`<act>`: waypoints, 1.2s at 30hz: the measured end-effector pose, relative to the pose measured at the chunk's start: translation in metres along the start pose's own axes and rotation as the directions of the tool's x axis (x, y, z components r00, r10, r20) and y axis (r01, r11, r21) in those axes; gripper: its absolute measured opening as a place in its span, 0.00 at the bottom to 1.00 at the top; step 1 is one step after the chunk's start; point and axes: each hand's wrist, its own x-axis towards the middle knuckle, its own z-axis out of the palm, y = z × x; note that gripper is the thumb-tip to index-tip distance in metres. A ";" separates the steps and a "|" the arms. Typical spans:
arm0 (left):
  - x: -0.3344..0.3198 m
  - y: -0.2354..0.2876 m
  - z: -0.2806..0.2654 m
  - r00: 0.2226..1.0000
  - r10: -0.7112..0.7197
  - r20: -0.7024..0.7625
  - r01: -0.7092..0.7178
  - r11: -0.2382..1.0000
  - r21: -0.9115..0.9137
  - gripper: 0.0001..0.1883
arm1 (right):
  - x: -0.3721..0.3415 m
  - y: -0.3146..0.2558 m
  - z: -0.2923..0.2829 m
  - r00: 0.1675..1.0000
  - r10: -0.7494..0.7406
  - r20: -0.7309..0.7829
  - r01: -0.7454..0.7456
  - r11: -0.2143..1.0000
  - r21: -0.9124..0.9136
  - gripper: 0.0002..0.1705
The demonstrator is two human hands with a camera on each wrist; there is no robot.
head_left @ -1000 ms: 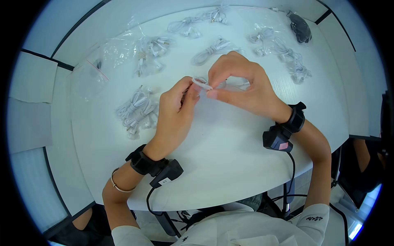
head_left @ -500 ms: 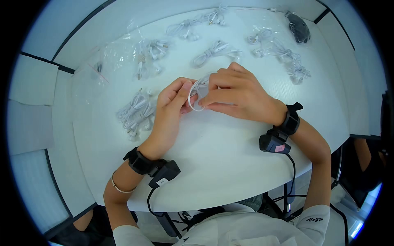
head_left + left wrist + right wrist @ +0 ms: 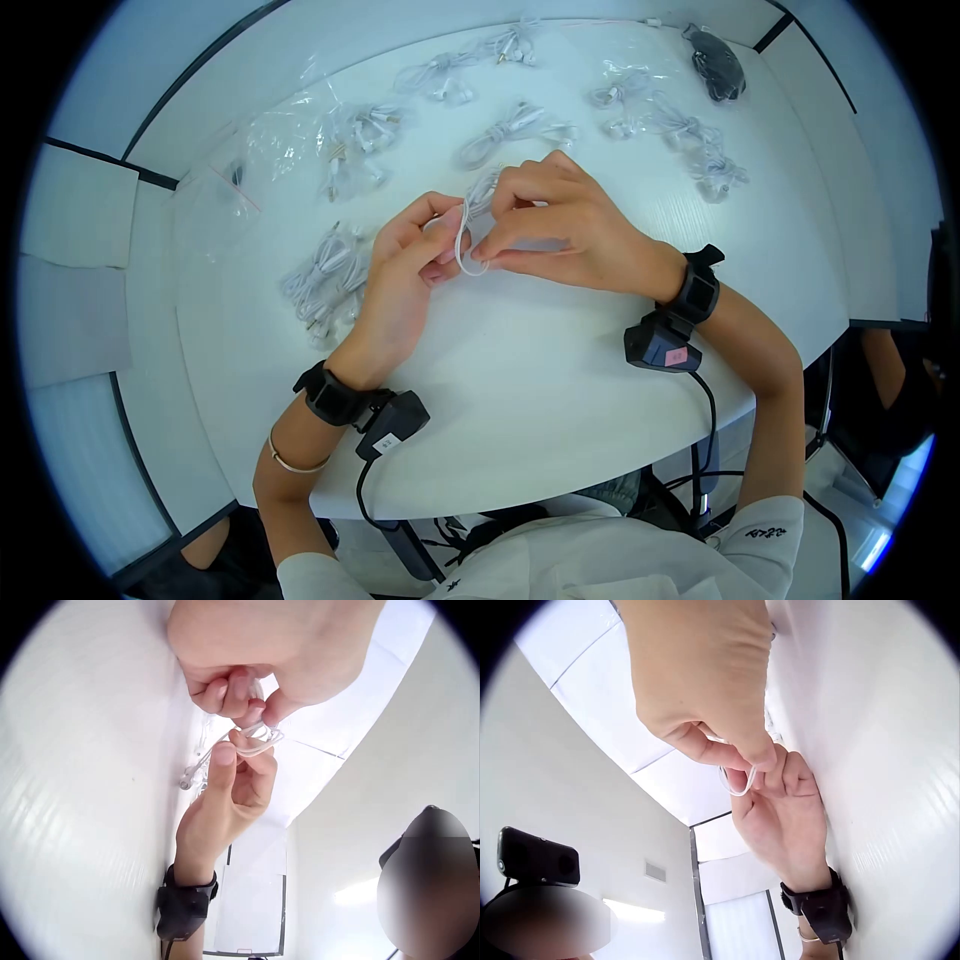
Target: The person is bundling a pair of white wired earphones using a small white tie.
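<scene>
Both hands hold one coiled white earphone cable point(image 3: 482, 194) above the middle of the table. My left hand point(image 3: 402, 262) grips the bundle between thumb and curled fingers, on the left side of the coil. With thumb and index finger, my right hand point(image 3: 585, 228) pinches a loop that hangs from the bundle's near side. In the left wrist view, the cable point(image 3: 255, 742) passes between the two hands' fingertips, and a small end piece point(image 3: 185, 782) dangles by the right thumb. The right wrist view has the loop point(image 3: 739, 791) below the right fingertips; the fingers hide much of the bundle.
On the white table point(image 3: 520, 400) lie more coiled earphones: a pile point(image 3: 328, 280) left of the left hand, one coil point(image 3: 510, 130) beyond the hands, and several around the back. Clear plastic bags point(image 3: 285, 135) lie back left, a dark bagged item point(image 3: 715, 65) back right.
The right hand has come down and towards the near side, drawing out a loop that now hangs below the bundle. The left hand has shifted slightly left, still gripping the cable.
</scene>
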 end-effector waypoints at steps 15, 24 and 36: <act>-0.005 -0.008 0.010 0.966 0.209 -0.151 -0.172 0.959 0.226 0.10 | -0.003 -0.006 0.002 0.992 0.080 0.095 -0.117 0.865 0.487 0.07; -0.014 -0.003 0.020 0.975 0.207 -0.084 -0.183 0.954 0.237 0.08 | -0.001 -0.024 0.001 0.962 0.182 0.202 -0.259 0.844 0.470 0.23; -0.007 -0.013 0.007 0.963 0.203 -0.176 -0.169 0.967 0.192 0.09 | 0.002 -0.033 -0.017 0.986 0.112 0.127 -0.169 0.602 0.780 0.11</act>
